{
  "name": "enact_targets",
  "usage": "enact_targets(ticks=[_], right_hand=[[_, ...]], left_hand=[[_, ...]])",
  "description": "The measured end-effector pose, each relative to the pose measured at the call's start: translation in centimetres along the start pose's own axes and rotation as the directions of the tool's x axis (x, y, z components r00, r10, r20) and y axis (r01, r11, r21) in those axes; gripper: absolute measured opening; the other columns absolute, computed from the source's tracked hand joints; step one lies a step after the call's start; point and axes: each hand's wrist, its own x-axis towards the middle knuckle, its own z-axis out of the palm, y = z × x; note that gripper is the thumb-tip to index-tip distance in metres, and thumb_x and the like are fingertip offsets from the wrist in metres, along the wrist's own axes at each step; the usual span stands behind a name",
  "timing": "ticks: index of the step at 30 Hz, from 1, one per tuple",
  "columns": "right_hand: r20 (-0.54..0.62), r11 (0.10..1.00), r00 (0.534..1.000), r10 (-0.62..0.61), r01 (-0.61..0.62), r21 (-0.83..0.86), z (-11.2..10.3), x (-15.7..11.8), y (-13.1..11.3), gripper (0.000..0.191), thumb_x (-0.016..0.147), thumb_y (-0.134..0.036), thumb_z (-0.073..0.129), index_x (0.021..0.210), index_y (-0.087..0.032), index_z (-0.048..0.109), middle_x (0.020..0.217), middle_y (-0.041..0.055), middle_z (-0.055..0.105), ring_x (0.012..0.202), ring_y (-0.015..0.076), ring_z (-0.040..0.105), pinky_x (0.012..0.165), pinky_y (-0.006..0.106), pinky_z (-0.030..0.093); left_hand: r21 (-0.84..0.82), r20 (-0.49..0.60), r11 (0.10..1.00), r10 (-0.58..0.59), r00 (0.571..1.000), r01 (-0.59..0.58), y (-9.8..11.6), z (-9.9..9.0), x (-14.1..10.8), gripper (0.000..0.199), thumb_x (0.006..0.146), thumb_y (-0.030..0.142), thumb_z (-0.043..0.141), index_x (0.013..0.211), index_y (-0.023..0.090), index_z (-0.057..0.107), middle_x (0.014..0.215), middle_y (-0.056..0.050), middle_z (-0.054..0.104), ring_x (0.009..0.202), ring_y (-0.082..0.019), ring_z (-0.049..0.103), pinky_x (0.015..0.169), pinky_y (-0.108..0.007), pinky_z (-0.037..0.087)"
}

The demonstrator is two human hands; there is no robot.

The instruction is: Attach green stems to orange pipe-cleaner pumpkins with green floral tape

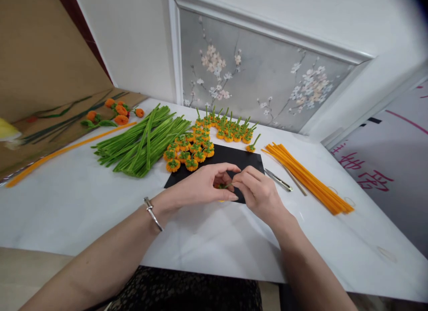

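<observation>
A person's right hand point(256, 192) pinches a thin stem point(228, 184) between closed fingertips, while the left hand point(203, 181) curves in a C around the small orange-and-green piece point(220, 186) it runs to; how firmly the left's hidden fingers press cannot be told. The piece sits between the hands, over the near edge of a black mat point(245, 158), its body largely hidden, its stem's long axis running roughly left to right and pointing at the right fingertips. A silver bracelet point(152, 213) circles the left wrist. Beyond the hands, pumpkin-like orange pieces point(191, 163) crowd the mat's far left corner, and a far row of similar pieces point(229, 136) stands stems up. To the left lie fuzzy green sticks point(143, 143) and, farther off, orange flowers point(121, 120). To the right, a slim knife point(279, 180) lies beside a bundle of orange sticks point(310, 179), slanting from far left to near right across the white table point(207, 244).
</observation>
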Motion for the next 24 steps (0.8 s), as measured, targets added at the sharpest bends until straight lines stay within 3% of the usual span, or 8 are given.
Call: enact_targets(ticks=[4,9,14,19,24], right_hand=[[0.017,1.000,1.000,0.007,-0.006,-0.015,0.3,-0.1,0.1,0.024,0.094,-0.015,0.043,0.084,-0.019,0.064,0.079,0.0055,0.060,0.073,0.0147,0.058,0.066,0.026,0.049],[-0.001,0.999,1.000,-0.005,0.005,0.038,0.5,-0.2,0.3,0.023,0.095,-0.015,0.043,0.087,-0.018,0.064,0.081,0.0059,0.061,0.074,0.0150,0.058,0.066,0.027,0.050],[-0.002,0.998,1.000,-0.010,0.010,0.060,0.2,-0.2,0.1,0.025,0.095,-0.015,0.042,0.086,-0.019,0.065,0.081,0.0063,0.062,0.074,0.0153,0.058,0.067,0.028,0.050],[-0.047,0.987,0.999,0.004,0.003,0.158,-0.4,0.0,-0.6,0.022,0.094,-0.013,0.046,0.085,-0.021,0.064,0.081,0.0039,0.061,0.074,0.0140,0.059,0.066,0.027,0.050],[-0.045,0.974,0.999,0.009,0.002,0.228,-0.8,0.1,-0.6,0.020,0.093,-0.011,0.047,0.088,-0.022,0.063,0.086,0.0035,0.061,0.076,0.0133,0.060,0.068,0.026,0.051]], left_hand=[[0.138,-0.147,0.990,0.038,0.988,-0.017,-0.7,0.1,0.2,0.042,0.076,0.024,0.066,0.117,0.018,0.059,0.076,0.000,0.064,0.072,-0.014,0.061,0.072,-0.029,0.049],[0.130,-0.159,0.992,0.020,0.987,0.001,-0.5,0.0,0.1,0.046,0.076,0.025,0.067,0.121,0.017,0.058,0.073,0.001,0.065,0.070,-0.014,0.060,0.072,-0.028,0.048],[0.045,-0.106,0.999,-0.015,0.994,0.020,-0.1,-0.3,0.0,0.045,0.075,0.021,0.066,0.120,0.016,0.059,0.071,0.002,0.063,0.067,-0.012,0.058,0.068,-0.027,0.047],[-0.225,0.083,0.968,-0.091,0.992,0.108,0.1,-0.9,-0.2,0.050,0.074,0.021,0.069,0.123,0.017,0.057,0.071,0.002,0.064,0.063,-0.011,0.059,0.062,-0.025,0.046],[-0.371,0.128,0.913,-0.131,0.983,0.171,0.4,-1.1,-0.4,0.050,0.073,0.022,0.073,0.121,0.020,0.059,0.079,0.000,0.071,0.074,-0.012,0.065,0.073,-0.028,0.049]])
